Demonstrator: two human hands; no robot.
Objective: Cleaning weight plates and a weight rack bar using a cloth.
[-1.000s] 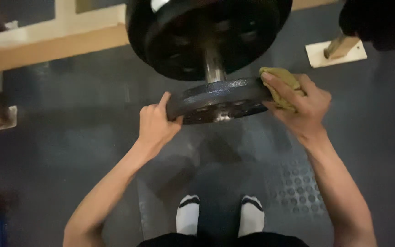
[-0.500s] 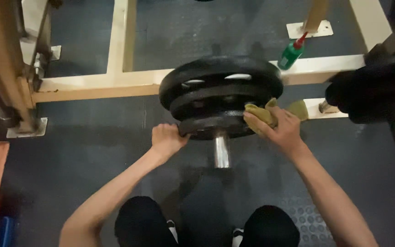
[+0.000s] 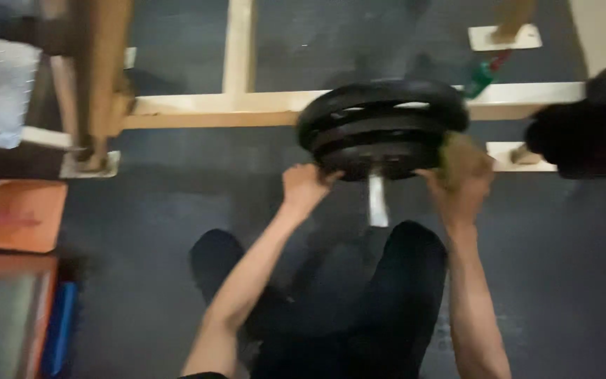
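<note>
Both arms reach forward, left hand and right hand with fingers curled

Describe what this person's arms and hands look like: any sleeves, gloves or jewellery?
Both arms are bare along their whole visible length, with no sleeves in view. The left hand and right hand wear no gloves. The picture is blurred by motion, so a ring or thin band could not be told, but no watch or bracelet shows at either wrist. Both arms are slim. Lower down, the legs are in black clothing.
</note>
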